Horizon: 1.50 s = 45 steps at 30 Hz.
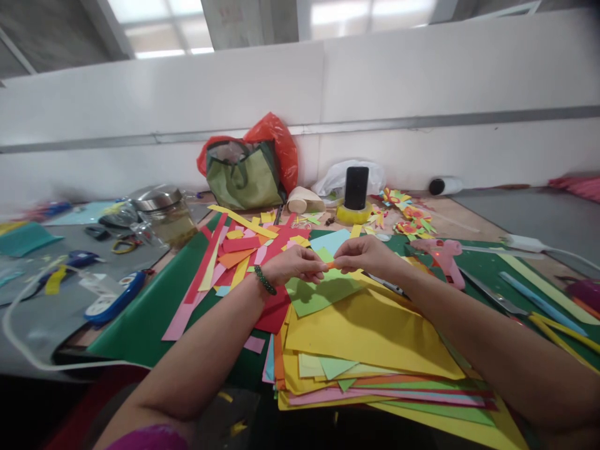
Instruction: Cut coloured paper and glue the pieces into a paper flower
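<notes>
Both hands meet over a stack of coloured paper (pixel 375 331), above a light green sheet (pixel 316 297). A small orange paper piece (pixel 331 265) is pinched between them. My left hand (pixel 296 264), with a green bead bracelet on its wrist, grips its left end with closed fingertips. From the other side my right hand (pixel 363 255) pinches the piece between thumb and fingers. Red, yellow, pink and orange paper strips (pixel 237 259) lie scattered beyond and left of my left hand.
A pink glue gun (pixel 449 259), scissors with yellow handles (pixel 557 328) and paper strips lie right. Behind stand a phone (pixel 356 187) on yellow tape (pixel 354 214), paper flowers (pixel 415 222) and a green bag (pixel 246 178). Left are a glass jar (pixel 171 219) and a blue power strip (pixel 115 299).
</notes>
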Available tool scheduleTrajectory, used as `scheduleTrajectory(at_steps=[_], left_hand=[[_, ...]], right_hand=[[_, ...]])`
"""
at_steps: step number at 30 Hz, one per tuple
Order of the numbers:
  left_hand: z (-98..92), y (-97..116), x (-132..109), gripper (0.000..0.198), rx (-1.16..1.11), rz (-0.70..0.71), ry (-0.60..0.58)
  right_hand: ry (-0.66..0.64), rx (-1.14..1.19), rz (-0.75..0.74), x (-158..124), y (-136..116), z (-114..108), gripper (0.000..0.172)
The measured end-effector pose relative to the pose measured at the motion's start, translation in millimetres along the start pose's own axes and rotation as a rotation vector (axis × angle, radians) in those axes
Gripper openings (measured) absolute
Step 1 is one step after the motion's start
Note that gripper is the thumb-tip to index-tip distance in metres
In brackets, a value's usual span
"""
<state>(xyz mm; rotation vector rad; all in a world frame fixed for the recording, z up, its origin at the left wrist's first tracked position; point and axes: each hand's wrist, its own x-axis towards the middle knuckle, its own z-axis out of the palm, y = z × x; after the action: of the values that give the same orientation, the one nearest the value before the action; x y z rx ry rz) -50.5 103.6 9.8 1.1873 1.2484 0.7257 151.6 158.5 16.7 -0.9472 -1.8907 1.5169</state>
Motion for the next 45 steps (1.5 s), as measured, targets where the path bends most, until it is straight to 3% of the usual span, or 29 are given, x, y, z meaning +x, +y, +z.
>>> scheduleTrajectory(at_steps=[5,13,23,28,36,45], left_hand=[[-1.1,1,-2,0.058,-0.054,-0.079,-0.032],[-5.9,-2,2,0.041,-0.041,-0.079,-0.070],[-6.8,2,-2,0.040,0.026,-0.061,-0.088],[-2.8,2,-2,0.051,0.036,-0.050,-0.130],[3.5,0,-2,0.046,0.005,-0.045,-0.107],[6.9,5,-4,0.042,0.028,-0.006,-0.046]], right_hand=[[0.021,0.016,-0.017,3,5,-4,0.040],[-0.008,0.026,-0.017,0,1,-5,0.040],[-0.060,0.032,0.007,1,2,-6,0.039],[-0.088,0.033,0.006,0,2,-4,0.038],[-0.110,0.021,0.014,-1,0,2,0.034],[-0.082,0.062,0.073,0,2,2,0.041]])
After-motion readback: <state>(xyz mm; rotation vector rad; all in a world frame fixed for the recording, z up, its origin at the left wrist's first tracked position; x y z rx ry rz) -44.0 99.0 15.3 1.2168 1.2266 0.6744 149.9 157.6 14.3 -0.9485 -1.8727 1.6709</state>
